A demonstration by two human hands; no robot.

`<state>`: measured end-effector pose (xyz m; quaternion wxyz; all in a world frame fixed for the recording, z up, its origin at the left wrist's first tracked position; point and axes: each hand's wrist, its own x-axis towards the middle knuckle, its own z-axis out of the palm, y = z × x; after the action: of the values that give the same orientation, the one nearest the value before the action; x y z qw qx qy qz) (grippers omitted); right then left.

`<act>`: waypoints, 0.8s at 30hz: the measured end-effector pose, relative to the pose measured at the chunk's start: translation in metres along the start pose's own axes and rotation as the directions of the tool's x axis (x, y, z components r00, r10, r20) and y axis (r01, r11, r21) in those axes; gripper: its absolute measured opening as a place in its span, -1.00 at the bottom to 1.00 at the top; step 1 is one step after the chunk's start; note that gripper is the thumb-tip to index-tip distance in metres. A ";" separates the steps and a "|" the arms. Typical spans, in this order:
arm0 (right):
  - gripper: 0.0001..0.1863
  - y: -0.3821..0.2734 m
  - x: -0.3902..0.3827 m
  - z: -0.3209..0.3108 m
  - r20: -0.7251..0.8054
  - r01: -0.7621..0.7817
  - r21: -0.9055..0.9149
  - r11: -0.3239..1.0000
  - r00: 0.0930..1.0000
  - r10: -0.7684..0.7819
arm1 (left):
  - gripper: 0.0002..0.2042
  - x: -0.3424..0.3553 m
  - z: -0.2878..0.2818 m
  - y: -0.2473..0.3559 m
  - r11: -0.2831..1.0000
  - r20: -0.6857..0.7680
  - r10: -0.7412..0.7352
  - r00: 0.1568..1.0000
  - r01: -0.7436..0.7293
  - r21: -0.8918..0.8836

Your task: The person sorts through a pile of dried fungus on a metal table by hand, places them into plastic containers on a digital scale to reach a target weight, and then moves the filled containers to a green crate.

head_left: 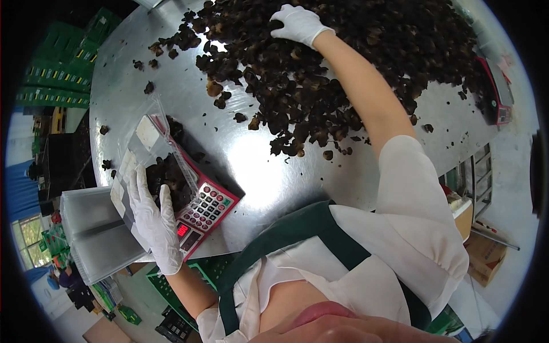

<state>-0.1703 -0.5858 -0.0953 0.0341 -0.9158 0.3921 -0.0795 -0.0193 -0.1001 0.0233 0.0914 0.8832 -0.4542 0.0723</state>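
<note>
Table [128, 100]: carries all items below unless noted.
Heap [309, 77]: far half, middle to right edge; right hand [300, 26] on it.
Loose pieces [149, 87]: left of heap, scattered toward left edge.
Scale, first [209, 208]: near edge, left part.
Box [187, 166]: on first scale, pieces inside; left hand [154, 223] at its near left side.
Stack [106, 234]: near left corner, left of first scale.
Scale, second [503, 97]: right edge, right of heap.
Off table: crates [57, 66] beyond left edge; carton [486, 257] beyond near right corner.
</note>
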 end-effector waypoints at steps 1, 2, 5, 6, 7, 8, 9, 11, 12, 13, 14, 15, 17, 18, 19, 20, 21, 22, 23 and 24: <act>-0.44 0.007 -0.002 -0.001 -0.080 0.080 0.065 0.995 0.994 -0.075 | -0.39 -0.002 -0.002 0.001 1.000 0.002 -0.001 1.000 0.001 -0.020; -0.46 0.022 -0.001 -0.010 -0.011 0.065 0.196 0.978 0.998 -0.064 | -0.39 -0.005 -0.004 0.001 0.999 0.004 -0.001 1.000 0.002 -0.041; -0.70 0.057 -0.021 -0.021 -0.072 0.058 0.504 0.862 0.997 -0.025 | -0.40 -0.005 -0.003 0.001 0.998 -0.017 0.034 0.999 -0.035 -0.062; -0.71 0.068 -0.028 -0.022 -0.063 0.028 0.678 0.735 0.998 0.021 | -0.40 -0.005 -0.004 0.002 0.997 -0.023 0.037 0.999 -0.038 -0.068; -0.73 0.061 -0.036 -0.031 0.034 -0.077 0.810 0.582 0.996 0.083 | -0.40 -0.009 -0.004 0.000 0.997 -0.035 0.022 0.999 -0.024 -0.071; -0.68 0.050 -0.047 -0.036 -0.039 -0.050 0.881 0.471 0.983 0.178 | -0.40 -0.012 -0.003 -0.002 0.997 -0.048 0.007 0.999 -0.011 -0.075; -0.68 0.049 -0.055 -0.040 -0.044 -0.046 0.878 0.477 0.984 0.175 | -0.40 -0.013 -0.003 -0.002 0.997 -0.053 0.005 0.999 -0.009 -0.081; -0.72 0.049 -0.071 -0.048 0.317 -0.294 0.948 -0.118 0.893 0.321 | -0.40 -0.013 -0.003 -0.003 0.995 -0.061 -0.019 0.998 0.013 -0.101; -0.80 0.041 -0.087 -0.054 0.242 -0.168 0.951 -0.259 0.926 0.290 | -0.40 -0.013 -0.002 -0.003 0.994 -0.066 -0.024 0.997 0.017 -0.109; -0.78 0.039 -0.095 -0.058 0.238 -0.162 0.926 -0.340 0.951 0.195 | -0.41 -0.012 -0.001 -0.001 0.988 -0.100 -0.034 0.994 0.018 -0.152; -0.77 0.037 -0.099 -0.061 0.225 -0.166 0.894 -0.417 0.969 0.097 | -0.41 -0.011 -0.001 0.000 0.981 -0.133 -0.047 0.990 0.020 -0.194; -0.77 0.037 -0.098 -0.061 0.222 -0.164 0.895 -0.414 0.970 0.095 | -0.41 -0.010 0.000 0.001 0.980 -0.137 -0.050 0.989 0.022 -0.196; -0.72 0.036 -0.091 -0.060 0.226 -0.247 0.845 -0.475 0.969 -0.102 | -0.42 -0.009 0.002 0.002 0.973 -0.193 -0.106 0.975 0.062 -0.223; -0.72 0.033 -0.088 -0.057 0.225 -0.249 0.846 -0.472 0.968 -0.107 | -0.42 -0.008 0.002 0.001 0.972 -0.195 -0.112 0.974 0.067 -0.223; -0.70 0.029 -0.086 -0.053 0.226 -0.272 0.799 -0.537 0.962 -0.151 | -0.42 -0.008 0.002 0.000 0.974 -0.226 -0.099 0.969 0.047 -0.224; -0.69 0.026 -0.084 -0.051 0.223 -0.295 0.746 -0.597 0.955 -0.193 | -0.42 -0.007 0.003 0.000 0.974 -0.255 -0.086 0.963 0.027 -0.224; -0.67 0.009 -0.084 -0.058 0.271 -0.289 0.724 -0.626 0.954 -0.127 | -0.41 -0.010 0.001 0.000 0.965 -0.248 -0.108 0.963 0.042 -0.258; -0.67 0.005 -0.082 -0.057 0.271 -0.295 0.725 -0.623 0.953 -0.135 | -0.41 -0.012 0.002 -0.003 0.965 -0.250 -0.116 0.961 0.050 -0.258; -0.65 0.002 -0.080 -0.055 0.230 -0.352 0.659 -0.664 0.936 -0.268 | -0.41 -0.014 0.004 -0.008 0.969 -0.264 -0.097 0.960 0.031 -0.246; -0.64 -0.002 -0.078 -0.055 0.176 -0.416 0.590 -0.692 0.903 -0.393 | -0.41 -0.016 0.005 -0.011 0.972 -0.278 -0.078 0.957 0.012 -0.234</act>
<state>-0.2317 -0.5280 -0.0506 0.9409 -0.2770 0.0635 -0.1845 -0.0190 -0.0823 0.0138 0.2591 0.8572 -0.4213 0.1435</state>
